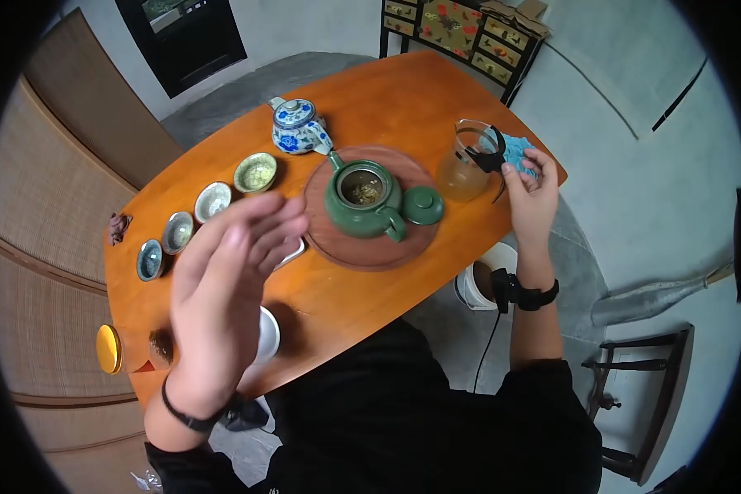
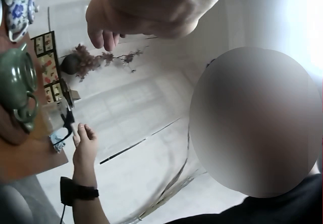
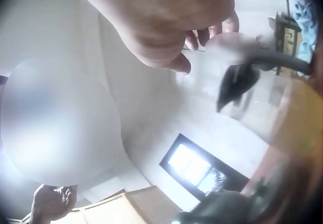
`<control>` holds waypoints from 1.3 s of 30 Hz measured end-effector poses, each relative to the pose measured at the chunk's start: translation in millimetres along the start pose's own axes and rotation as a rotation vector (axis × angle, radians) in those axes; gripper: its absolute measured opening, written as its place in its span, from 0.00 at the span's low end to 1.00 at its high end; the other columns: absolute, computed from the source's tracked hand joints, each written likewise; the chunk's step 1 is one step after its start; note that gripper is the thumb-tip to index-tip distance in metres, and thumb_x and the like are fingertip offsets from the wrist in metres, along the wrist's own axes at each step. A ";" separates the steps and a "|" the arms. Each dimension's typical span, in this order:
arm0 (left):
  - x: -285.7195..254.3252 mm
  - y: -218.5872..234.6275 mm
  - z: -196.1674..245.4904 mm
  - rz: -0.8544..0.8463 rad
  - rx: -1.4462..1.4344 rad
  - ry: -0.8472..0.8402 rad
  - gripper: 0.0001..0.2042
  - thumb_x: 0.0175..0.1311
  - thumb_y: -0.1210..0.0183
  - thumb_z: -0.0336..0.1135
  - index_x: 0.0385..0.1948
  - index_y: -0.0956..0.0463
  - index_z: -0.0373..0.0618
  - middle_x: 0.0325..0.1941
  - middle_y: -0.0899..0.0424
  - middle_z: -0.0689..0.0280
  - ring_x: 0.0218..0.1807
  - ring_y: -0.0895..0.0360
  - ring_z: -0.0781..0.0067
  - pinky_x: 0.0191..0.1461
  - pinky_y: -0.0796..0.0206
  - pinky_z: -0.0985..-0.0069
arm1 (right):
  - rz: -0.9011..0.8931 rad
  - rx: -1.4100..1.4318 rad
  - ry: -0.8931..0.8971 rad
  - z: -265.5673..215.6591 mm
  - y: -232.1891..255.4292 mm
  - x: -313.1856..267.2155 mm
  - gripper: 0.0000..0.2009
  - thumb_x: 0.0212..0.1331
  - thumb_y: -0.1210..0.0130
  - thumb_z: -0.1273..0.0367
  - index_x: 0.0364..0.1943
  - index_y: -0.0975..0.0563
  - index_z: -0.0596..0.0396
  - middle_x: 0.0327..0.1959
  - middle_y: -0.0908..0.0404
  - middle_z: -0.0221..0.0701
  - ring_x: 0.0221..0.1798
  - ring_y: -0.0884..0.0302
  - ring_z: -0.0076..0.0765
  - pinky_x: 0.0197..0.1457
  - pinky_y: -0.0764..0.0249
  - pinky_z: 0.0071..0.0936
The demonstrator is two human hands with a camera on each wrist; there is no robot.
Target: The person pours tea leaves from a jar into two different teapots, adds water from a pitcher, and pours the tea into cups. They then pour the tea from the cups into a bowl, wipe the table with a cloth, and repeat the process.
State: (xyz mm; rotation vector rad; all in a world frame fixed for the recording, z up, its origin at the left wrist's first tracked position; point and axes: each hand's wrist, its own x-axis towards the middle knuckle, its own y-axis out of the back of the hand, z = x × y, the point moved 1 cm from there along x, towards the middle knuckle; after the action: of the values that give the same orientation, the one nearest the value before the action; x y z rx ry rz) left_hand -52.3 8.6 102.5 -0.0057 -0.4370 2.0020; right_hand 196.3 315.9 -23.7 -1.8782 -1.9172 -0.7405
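Note:
My right hand (image 1: 535, 198) is beside the black handle (image 1: 487, 158) of a glass pitcher (image 1: 466, 177), its thumb and fingertips close to the handle and the fingers loosely bent. Pale amber liquid shows in the pitcher, which stands on the table. Raised over the near left of the table, my left hand (image 1: 230, 288) holds nothing, with its fingers extended. Between the hands, a green teapot (image 1: 350, 216) sits uncovered on a round wooden board (image 1: 370, 257), tea leaves inside. Its green lid (image 1: 422, 206) lies to its right.
A crumpled blue cloth (image 1: 518, 152) lies behind the pitcher. A blue-and-white teapot (image 1: 295, 136) stands at the back, and several cups (image 1: 214, 199) line the left side. Partly behind my left hand is a white bowl (image 1: 267, 336). A bucket (image 1: 473, 288) stands below the table's right edge.

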 end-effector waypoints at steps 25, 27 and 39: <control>121.8 -2.5 -56.5 -0.127 -0.291 0.213 0.44 0.72 0.46 0.64 0.72 0.45 0.28 0.76 0.39 0.48 0.78 0.43 0.60 0.80 0.50 0.66 | -0.566 0.104 -0.207 -71.2 -13.0 60.4 0.14 0.57 0.26 0.64 0.31 0.22 0.56 0.26 0.33 0.13 0.30 0.42 0.12 0.32 0.44 0.16; 123.3 0.4 -61.5 -0.101 -0.340 0.240 0.39 0.73 0.47 0.63 0.69 0.38 0.32 0.72 0.33 0.53 0.74 0.36 0.65 0.76 0.41 0.69 | -0.669 0.081 -0.207 -86.2 -20.4 65.8 0.14 0.55 0.25 0.65 0.30 0.23 0.55 0.26 0.32 0.14 0.30 0.41 0.12 0.31 0.43 0.16; 120.8 16.3 -77.6 -0.031 -0.273 0.279 0.48 0.71 0.48 0.67 0.74 0.49 0.28 0.76 0.41 0.48 0.79 0.44 0.59 0.81 0.51 0.68 | -0.958 -0.343 -0.201 -124.2 -54.7 66.4 0.17 0.48 0.21 0.66 0.26 0.22 0.58 0.22 0.29 0.18 0.27 0.37 0.15 0.30 0.38 0.21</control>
State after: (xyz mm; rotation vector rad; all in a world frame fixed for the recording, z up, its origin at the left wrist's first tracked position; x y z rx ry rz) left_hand -107.0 130.4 47.5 -0.4403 -0.5207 1.8626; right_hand 125.1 297.1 108.2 -1.1075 -2.9939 -1.2298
